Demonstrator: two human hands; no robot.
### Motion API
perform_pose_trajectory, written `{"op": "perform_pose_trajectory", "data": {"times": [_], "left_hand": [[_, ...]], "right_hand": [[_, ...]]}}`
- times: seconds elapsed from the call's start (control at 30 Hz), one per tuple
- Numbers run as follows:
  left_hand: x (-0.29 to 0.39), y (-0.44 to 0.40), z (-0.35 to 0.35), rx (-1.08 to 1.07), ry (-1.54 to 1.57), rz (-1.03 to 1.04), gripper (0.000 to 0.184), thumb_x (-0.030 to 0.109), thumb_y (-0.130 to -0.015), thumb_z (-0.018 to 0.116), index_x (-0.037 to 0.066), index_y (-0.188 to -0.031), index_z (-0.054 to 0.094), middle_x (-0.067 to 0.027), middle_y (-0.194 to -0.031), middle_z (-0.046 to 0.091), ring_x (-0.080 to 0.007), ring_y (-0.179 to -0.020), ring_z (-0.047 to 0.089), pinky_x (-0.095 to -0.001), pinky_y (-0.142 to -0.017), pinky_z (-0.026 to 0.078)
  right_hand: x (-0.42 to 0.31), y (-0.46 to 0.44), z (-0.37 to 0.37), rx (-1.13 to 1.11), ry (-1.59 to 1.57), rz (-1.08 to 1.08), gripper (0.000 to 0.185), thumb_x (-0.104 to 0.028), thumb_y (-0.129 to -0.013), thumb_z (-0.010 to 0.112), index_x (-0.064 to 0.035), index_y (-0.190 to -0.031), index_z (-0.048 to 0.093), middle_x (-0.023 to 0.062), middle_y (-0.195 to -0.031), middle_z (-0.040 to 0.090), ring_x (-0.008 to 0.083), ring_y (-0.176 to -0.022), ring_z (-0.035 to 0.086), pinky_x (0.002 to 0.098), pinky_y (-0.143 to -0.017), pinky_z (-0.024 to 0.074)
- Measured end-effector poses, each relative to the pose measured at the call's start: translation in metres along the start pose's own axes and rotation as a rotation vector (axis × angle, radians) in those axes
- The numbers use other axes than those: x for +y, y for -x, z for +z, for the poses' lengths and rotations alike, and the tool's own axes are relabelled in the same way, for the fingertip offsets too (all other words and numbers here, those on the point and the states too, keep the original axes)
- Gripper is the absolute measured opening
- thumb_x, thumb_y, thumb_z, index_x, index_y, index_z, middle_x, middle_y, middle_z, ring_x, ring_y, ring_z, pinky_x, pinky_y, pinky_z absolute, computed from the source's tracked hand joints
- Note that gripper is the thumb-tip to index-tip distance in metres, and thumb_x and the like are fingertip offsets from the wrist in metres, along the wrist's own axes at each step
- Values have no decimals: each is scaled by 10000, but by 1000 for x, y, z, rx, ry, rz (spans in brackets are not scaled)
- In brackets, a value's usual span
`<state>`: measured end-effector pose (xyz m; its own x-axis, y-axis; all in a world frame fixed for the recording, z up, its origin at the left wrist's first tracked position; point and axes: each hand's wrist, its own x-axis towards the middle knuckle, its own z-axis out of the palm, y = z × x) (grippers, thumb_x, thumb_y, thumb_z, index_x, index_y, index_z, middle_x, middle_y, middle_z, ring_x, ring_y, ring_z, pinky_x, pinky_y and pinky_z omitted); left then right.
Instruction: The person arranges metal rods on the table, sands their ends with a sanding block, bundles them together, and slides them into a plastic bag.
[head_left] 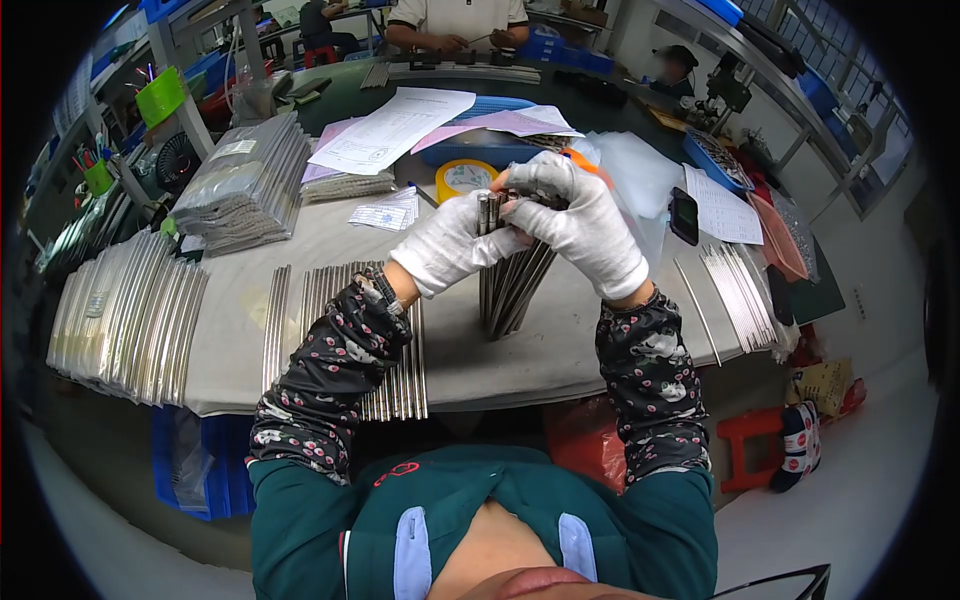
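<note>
A bundle of thin metal rods [508,290] stands nearly upright on the cloth-covered table, its lower ends fanned a little. My left hand [450,247], in a white glove, is closed around the upper left part of the bundle. At the top right, my right hand [580,215], gloved too, curls its fingers over the rod ends; its fingertips look greyish. Behind the hands lies a roll of yellow tape [465,178]. More rods [407,365] lie side by side near the front edge, partly hidden by my left sleeve.
Plastic-wrapped rods [125,315] lie at the left, with stacked bags [240,185] behind. Papers [392,130] cover a blue tray [470,150]. On the right are a phone [684,216], a single rod [697,310] and a row of rods [738,298]. Another person [458,25] sits opposite.
</note>
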<state>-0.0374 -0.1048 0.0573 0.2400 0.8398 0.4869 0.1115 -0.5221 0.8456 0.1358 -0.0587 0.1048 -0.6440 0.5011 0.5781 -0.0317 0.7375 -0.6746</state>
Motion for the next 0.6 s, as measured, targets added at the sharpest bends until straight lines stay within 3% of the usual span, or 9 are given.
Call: {"op": "perform_pose_trajectory", "data": {"times": [0.07, 0.13, 0.17, 0.2, 0.27, 0.33, 0.4, 0.47, 0.6], "left_hand": [[0, 0, -4, -67, -235, 2, 467, 279, -820, 767, 28, -1159, 568, -59, -1026, 662, -143, -946, 615, -298, -840, 490], [7, 7, 4, 2, -333, 77, 577, 278, -760, 808, 32, -1203, 533, -75, -1081, 641, -160, -996, 600, -308, -871, 481], [9, 9, 9, 69, -428, 155, 694, 277, -700, 850, 37, -1247, 497, -92, -1136, 620, -177, -1045, 585, -317, -901, 472], [5, 9, 14, -75, -181, -158, 822, 234, -631, 873, 53, -1305, 440, -102, -1198, 581, -203, -1124, 550, -323, -952, 449], [-27, 21, 36, -51, 67, -336, 773, 173, -657, 841, 54, -1307, 438, -93, -1179, 587, -217, -1128, 556, -329, -963, 447], [-33, 27, 54, 137, 10, -90, 736, 133, -690, 803, 58, -1318, 427, -92, -1186, 582, -213, -1143, 551, -339, -969, 447], [-64, 18, 55, 190, -596, 289, 692, 115, -682, 783, 69, -1288, 451, -79, -1178, 598, -211, -1087, 593, -343, -914, 484], [-66, 23, 58, 120, -164, 79, 510, 159, -715, 679, 94, -1183, 488, -87, -1179, 506, -241, -1102, 479, -361, -993, 379], [-64, 23, 54, 85, -109, 90, 511, 202, -740, 698, 92, -1194, 491, -84, -1168, 516, -243, -1110, 473, -369, -1002, 375]], "right_hand": [[2, 1, 2, -12, 32, -11, 330, -66, -794, 719, -14, -1106, 625, 42, -943, 610, 115, -882, 577, 267, -826, 479], [4, 3, 8, 101, -155, -13, 570, -112, -727, 798, -22, -1227, 539, 79, -1076, 590, 163, -979, 584, 281, -870, 480], [2, 7, 14, 123, -484, 18, 879, -134, -657, 858, -33, -1383, 375, 113, -1205, 544, 208, -1113, 558, 310, -942, 469], [7, 12, 18, 150, -611, -22, 1045, -113, -646, 866, -45, -1469, 226, 126, -1274, 511, 223, -1188, 532, 331, -992, 450], [23, 22, 34, 140, -702, 11, 1108, -120, -642, 877, -46, -1494, 173, 105, -1188, 568, 205, -1139, 565, 331, -984, 457], [13, 28, 32, 65, -533, 143, 1004, -45, -623, 852, -37, -1454, 289, 31, -911, 639, 124, -935, 637, 275, -885, 489], [9, 30, 40, 128, -365, 92, 823, 9, -636, 787, -20, -1358, 395, 16, -893, 630, 86, -840, 621, 246, -834, 488], [10, 30, 44, 198, -422, 16, 695, 15, -639, 770, -20, -1252, 445, 10, -881, 623, 72, -799, 593, 231, -801, 479], [23, 31, 48, 218, -512, 35, 741, -66, -636, 835, -27, -1260, 438, 28, -943, 614, 105, -876, 589, 258, -833, 477]]}}
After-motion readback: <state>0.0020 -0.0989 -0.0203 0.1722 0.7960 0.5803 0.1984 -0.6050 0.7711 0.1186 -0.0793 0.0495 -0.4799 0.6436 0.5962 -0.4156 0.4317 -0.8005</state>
